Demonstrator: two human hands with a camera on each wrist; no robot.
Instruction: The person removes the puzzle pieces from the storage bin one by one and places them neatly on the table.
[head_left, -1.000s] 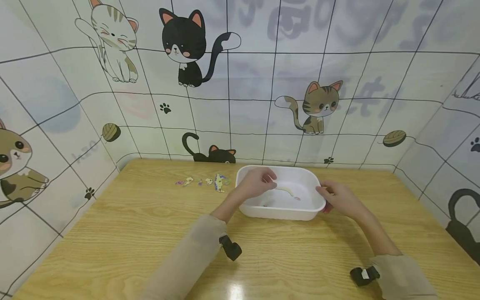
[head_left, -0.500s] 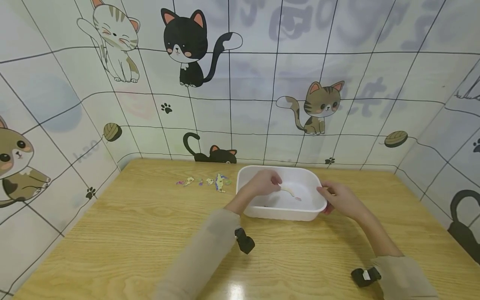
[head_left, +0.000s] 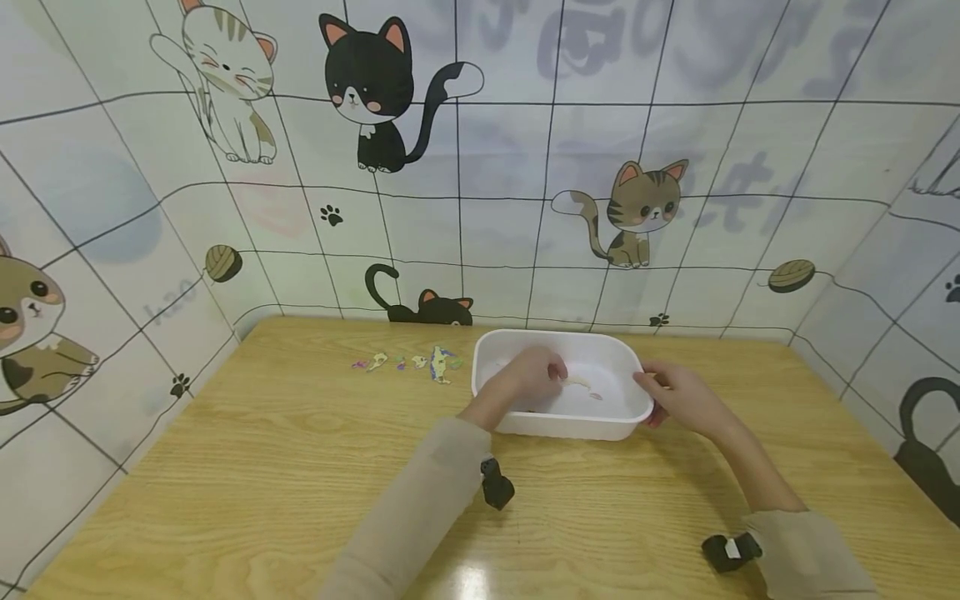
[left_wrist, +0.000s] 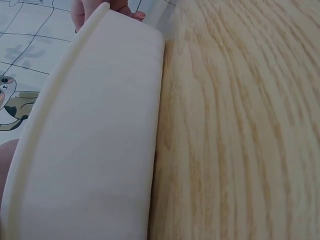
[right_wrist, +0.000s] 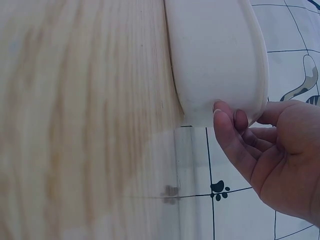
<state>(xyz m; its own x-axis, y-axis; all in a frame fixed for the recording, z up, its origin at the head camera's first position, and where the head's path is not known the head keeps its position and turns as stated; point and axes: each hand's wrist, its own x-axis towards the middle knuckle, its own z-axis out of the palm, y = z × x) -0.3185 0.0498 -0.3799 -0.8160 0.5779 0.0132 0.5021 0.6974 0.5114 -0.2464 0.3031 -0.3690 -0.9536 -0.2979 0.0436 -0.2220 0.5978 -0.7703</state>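
One white tub (head_left: 570,427) holding pale strip (head_left: 577,382); right grip (head_left: 678,398) pinching rim (right_wrist: 265,70); left grip (head_left: 536,373) inside, hold unclear.

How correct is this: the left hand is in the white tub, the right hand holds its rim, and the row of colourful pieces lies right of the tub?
One part is wrong: the row of colourful pieces lies left of the white tub, as the head view shows. The rest holds.
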